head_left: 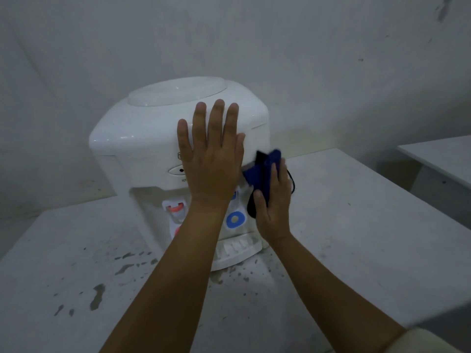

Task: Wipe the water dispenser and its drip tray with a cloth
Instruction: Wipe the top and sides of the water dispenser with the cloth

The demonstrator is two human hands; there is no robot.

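Left hand (pixel 211 159): flat, fingers spread, palm against water dispenser (pixel 142 138) front.
Right hand (pixel 274 202): fingers clamped on blue cloth (pixel 262 171), pressed to dispenser's right side.
Drip tray (pixel 237 250): at base, on table (pixel 356 225).

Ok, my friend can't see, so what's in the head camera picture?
A person's left hand presses flat on a white water dispenser while the right hand holds a blue cloth against its right side. The dispenser sits on a stained white table.
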